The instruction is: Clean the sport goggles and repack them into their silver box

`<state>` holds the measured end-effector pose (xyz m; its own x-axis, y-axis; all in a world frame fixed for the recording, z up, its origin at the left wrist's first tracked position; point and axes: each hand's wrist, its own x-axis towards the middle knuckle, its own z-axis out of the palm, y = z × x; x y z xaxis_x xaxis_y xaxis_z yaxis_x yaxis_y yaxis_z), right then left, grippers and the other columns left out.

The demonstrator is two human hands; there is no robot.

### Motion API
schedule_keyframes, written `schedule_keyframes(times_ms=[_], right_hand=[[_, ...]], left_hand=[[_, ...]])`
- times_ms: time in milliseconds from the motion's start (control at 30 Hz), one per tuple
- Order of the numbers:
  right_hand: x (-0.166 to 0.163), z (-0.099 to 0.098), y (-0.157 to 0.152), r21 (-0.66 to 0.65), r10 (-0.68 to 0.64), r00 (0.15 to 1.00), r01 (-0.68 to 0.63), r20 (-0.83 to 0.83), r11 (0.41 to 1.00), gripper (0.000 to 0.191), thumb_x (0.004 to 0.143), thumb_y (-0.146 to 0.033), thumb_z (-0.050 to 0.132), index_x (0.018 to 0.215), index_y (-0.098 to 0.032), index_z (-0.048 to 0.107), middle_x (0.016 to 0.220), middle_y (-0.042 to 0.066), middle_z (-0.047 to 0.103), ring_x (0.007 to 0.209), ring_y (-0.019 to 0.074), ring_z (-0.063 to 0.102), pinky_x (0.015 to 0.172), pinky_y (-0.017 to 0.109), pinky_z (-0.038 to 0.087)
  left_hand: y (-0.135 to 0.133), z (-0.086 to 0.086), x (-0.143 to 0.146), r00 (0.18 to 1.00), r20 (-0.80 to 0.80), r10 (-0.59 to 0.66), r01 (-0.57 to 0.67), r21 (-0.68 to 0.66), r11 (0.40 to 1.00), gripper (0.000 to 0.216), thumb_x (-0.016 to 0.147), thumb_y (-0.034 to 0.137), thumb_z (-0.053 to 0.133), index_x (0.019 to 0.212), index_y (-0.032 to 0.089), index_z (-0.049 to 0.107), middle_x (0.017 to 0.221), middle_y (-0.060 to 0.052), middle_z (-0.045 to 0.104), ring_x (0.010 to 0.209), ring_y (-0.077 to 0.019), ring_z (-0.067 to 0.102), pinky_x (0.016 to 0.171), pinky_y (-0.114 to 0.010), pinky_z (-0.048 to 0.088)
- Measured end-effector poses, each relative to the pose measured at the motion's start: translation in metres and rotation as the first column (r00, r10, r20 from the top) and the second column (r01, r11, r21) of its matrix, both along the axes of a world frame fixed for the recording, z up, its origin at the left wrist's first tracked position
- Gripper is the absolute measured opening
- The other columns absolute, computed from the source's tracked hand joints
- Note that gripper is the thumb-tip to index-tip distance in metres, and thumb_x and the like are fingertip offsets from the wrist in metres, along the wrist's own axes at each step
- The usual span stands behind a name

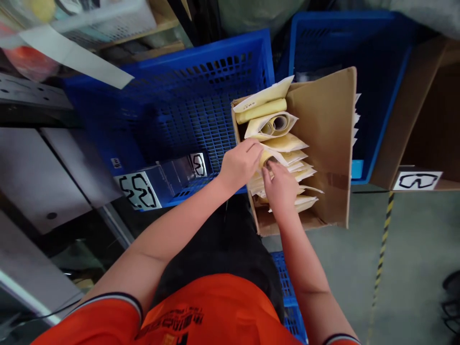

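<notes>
An open cardboard box [321,143] holds a row of cream paper envelopes, several of them packed upright. My left hand [240,165] pinches the left edge of one envelope [270,154] whose mouth gapes. At that same mouth, the fingers of my right hand [282,188] are curled, with the tips partly hidden inside; they appear to grip its near edge. Just beyond, another open envelope [251,128] shows rolled paper [279,123] within. A yellow roll [261,111] and a flat envelope [266,95] lie at the far end.
Blue plastic crates stand behind the box, one at the left [201,72] and one at the right [341,26]. A label with a black glasses-like outline [419,181] is on another carton at right. Yellow-black tape [384,235] marks the floor. A paper strip [75,55] hangs upper left.
</notes>
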<state>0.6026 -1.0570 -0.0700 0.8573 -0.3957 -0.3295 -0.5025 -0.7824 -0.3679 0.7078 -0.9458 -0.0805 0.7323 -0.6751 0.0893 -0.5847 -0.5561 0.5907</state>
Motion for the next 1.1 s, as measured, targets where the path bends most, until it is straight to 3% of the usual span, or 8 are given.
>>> schedule_keyframes(times_ms=[100, 233, 533, 733, 967, 1100], right_hand=[[0.02, 0.01, 0.006, -0.013, 0.029, 0.961, -0.034, -0.273, 0.999, 0.027, 0.102, -0.033, 0.047, 0.108, -0.019, 0.07, 0.099, 0.01, 0.076, 0.083, 0.0224, 0.071, 0.067, 0.03, 0.044], [0.028, 0.014, 0.019, -0.018, 0.033, 0.929, -0.043, -0.368, 0.999, 0.029, 0.103, -0.023, 0.039, 0.099, -0.021, 0.068, 0.092, 0.007, 0.075, 0.077, 0.0206, 0.069, 0.061, 0.029, 0.035], [0.001, 0.006, 0.02, -0.181, -0.021, 0.995, 0.004, -0.094, 0.983, 0.026, 0.099, -0.038, 0.056, 0.084, -0.021, 0.068, 0.083, 0.004, 0.074, 0.068, 0.018, 0.062, 0.062, 0.032, 0.026], [-0.016, 0.007, 0.019, -0.212, 0.008, 0.997, 0.007, 0.071, 0.977, 0.037, 0.101, -0.048, 0.053, 0.082, -0.022, 0.072, 0.075, 0.002, 0.073, 0.062, 0.0161, 0.055, 0.065, 0.034, 0.027], [-0.007, 0.022, 0.018, -0.204, -0.08, 0.996, 0.086, 0.037, 0.975, 0.023, 0.097, -0.041, 0.061, 0.09, -0.023, 0.073, 0.08, 0.002, 0.074, 0.069, 0.0171, 0.06, 0.069, 0.034, 0.029], [0.002, 0.028, 0.01, -0.136, -0.157, 0.988, 0.155, -0.006, 0.979, 0.017, 0.094, -0.037, 0.065, 0.093, -0.023, 0.074, 0.089, 0.004, 0.076, 0.079, 0.0197, 0.065, 0.073, 0.034, 0.033]], left_hand=[[-0.004, 0.001, 0.002, 0.999, -0.031, 0.038, -0.04, -0.07, 0.997, 0.026, 0.104, 0.025, 0.042, 0.098, 0.017, 0.066, 0.103, -0.008, 0.069, 0.096, -0.0181, 0.066, 0.084, -0.028, 0.052], [-0.005, 0.001, 0.009, 0.994, -0.047, 0.101, -0.106, -0.117, 0.987, 0.022, 0.103, 0.025, 0.046, 0.097, 0.018, 0.065, 0.102, -0.007, 0.068, 0.095, -0.0181, 0.065, 0.088, -0.029, 0.052], [0.003, 0.002, 0.017, 0.993, -0.071, 0.098, -0.107, -0.132, 0.985, 0.019, 0.101, 0.028, 0.051, 0.097, 0.017, 0.066, 0.103, -0.007, 0.067, 0.091, -0.0173, 0.066, 0.078, -0.028, 0.055], [0.008, 0.007, 0.006, 0.989, -0.055, 0.14, -0.146, -0.139, 0.979, 0.017, 0.101, 0.029, 0.051, 0.098, 0.019, 0.064, 0.105, -0.007, 0.067, 0.094, -0.017, 0.065, 0.073, -0.026, 0.056], [0.017, 0.013, 0.001, 0.982, -0.068, 0.174, -0.184, -0.176, 0.967, 0.013, 0.1, 0.028, 0.053, 0.096, 0.02, 0.063, 0.102, -0.005, 0.065, 0.092, -0.0168, 0.062, 0.071, -0.026, 0.055], [0.018, 0.017, 0.0, 0.984, -0.091, 0.152, -0.166, -0.169, 0.971, 0.012, 0.098, 0.028, 0.055, 0.096, 0.02, 0.064, 0.099, -0.005, 0.066, 0.089, -0.0159, 0.061, 0.063, -0.024, 0.051]])
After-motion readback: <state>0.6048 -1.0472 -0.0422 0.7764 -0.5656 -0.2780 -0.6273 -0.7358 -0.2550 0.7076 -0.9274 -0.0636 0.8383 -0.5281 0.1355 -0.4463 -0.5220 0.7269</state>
